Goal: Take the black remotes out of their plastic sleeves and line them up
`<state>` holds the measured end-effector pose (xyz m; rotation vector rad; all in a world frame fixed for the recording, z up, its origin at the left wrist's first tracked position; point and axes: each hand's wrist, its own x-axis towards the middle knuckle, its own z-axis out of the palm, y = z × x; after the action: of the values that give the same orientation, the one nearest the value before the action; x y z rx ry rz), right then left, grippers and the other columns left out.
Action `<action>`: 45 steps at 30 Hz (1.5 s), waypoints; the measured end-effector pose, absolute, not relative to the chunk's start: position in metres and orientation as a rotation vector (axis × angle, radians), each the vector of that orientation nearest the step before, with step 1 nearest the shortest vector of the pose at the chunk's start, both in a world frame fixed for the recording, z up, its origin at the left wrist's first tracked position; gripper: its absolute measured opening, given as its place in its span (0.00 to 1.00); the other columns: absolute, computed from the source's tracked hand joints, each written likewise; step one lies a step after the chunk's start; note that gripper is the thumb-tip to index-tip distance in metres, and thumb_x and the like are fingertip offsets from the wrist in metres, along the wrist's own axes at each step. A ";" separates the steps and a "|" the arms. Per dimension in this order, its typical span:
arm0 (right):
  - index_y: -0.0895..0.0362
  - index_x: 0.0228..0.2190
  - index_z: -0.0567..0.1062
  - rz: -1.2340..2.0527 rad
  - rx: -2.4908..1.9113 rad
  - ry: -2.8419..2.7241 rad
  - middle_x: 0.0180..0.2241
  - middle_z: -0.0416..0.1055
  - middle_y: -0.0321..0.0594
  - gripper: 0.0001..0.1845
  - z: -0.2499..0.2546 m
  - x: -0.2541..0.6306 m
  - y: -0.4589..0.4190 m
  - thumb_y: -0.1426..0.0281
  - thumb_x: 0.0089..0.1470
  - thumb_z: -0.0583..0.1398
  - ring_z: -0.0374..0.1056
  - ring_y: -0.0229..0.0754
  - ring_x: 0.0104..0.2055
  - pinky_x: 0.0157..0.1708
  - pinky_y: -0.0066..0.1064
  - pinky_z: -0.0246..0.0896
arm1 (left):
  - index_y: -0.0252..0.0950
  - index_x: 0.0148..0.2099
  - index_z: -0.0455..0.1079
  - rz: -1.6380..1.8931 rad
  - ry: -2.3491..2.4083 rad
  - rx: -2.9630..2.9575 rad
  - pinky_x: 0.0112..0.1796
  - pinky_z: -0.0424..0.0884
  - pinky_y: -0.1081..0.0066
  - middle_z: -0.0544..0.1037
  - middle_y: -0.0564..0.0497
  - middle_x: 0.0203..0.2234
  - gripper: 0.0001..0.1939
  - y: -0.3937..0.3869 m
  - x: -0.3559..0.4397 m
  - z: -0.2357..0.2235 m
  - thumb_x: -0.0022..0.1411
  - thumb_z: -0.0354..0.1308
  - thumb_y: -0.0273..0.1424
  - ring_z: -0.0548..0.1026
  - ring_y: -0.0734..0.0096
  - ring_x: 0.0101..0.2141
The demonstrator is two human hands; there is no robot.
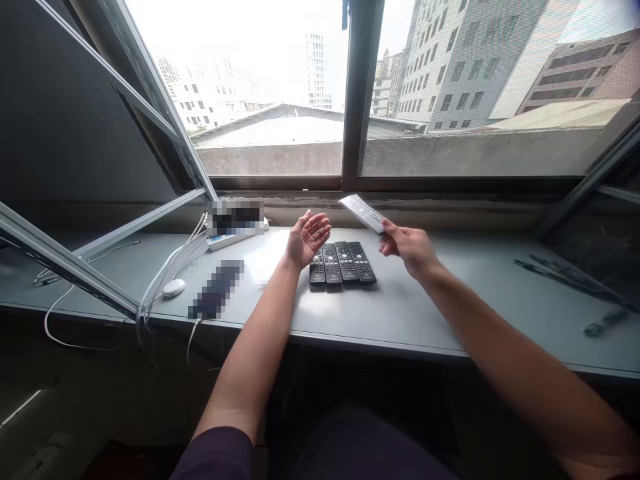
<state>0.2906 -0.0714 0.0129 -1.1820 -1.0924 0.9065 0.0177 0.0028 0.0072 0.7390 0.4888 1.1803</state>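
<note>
Several black remote controls [343,265] lie side by side in a row on the pale tabletop. Just above the left end of that row is my left hand [309,240], palm turned inward, its fingers apart and nothing in them. My right hand [406,245] pinches one end of a flat, whitish plastic packet [363,212], raised to the right of and above the remotes. The packet tilts up toward the window; what is inside it cannot be made out.
A white power strip [237,237] with cables stands at the back left. A round white device [174,288] and a blurred-out dark object [216,290] lie nearer the front edge. Metal frame bars [145,213] slant across the left. Dark strips [575,280] lie at right.
</note>
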 end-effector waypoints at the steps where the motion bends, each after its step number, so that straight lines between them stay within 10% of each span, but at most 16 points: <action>1: 0.58 0.25 0.83 0.919 -1.170 -1.052 0.19 0.77 0.43 0.35 0.014 0.291 -0.072 0.37 0.45 0.77 0.75 0.42 0.23 0.26 0.31 0.76 | 0.38 0.56 0.80 1.180 0.495 0.742 0.52 0.79 0.67 0.85 0.43 0.47 0.20 0.003 0.017 0.007 0.71 0.67 0.45 0.84 0.66 0.44; 16: 0.59 0.29 0.85 0.943 -1.200 -1.135 0.21 0.77 0.42 0.33 0.020 0.296 -0.076 0.39 0.50 0.76 0.75 0.43 0.26 0.30 0.34 0.76 | 0.37 0.53 0.82 1.169 0.505 0.768 0.44 0.78 0.70 0.85 0.44 0.48 0.21 0.005 0.016 0.005 0.70 0.66 0.47 0.82 0.69 0.42; 29: 0.52 0.25 0.87 0.445 -1.487 -1.461 0.64 0.76 0.43 0.19 0.020 0.317 -0.072 0.51 0.57 0.73 0.74 0.56 0.62 0.58 0.40 0.70 | 0.37 0.53 0.82 1.166 0.491 0.769 0.42 0.77 0.71 0.85 0.44 0.47 0.21 0.006 0.015 0.004 0.70 0.66 0.48 0.81 0.70 0.40; 36: 0.54 0.19 0.82 0.393 -1.718 -1.553 0.40 0.87 0.44 0.24 0.034 0.313 -0.085 0.52 0.59 0.69 0.79 0.49 0.34 0.32 0.37 0.66 | 0.38 0.53 0.82 1.169 0.495 0.769 0.42 0.77 0.70 0.85 0.45 0.46 0.20 0.006 0.015 0.004 0.70 0.65 0.48 0.81 0.70 0.40; 45: 0.55 0.12 0.69 0.643 -1.721 -2.052 0.51 0.82 0.43 0.33 0.021 0.325 -0.074 0.47 0.49 0.74 0.77 0.45 0.36 0.35 0.35 0.69 | 0.37 0.53 0.82 1.166 0.504 0.779 0.42 0.77 0.71 0.85 0.46 0.46 0.21 0.006 0.014 0.002 0.70 0.66 0.48 0.81 0.71 0.39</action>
<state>0.3251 -0.0736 0.0211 -1.7206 -2.0519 0.6433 0.0142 0.0060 0.0020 0.7795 0.5037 1.1665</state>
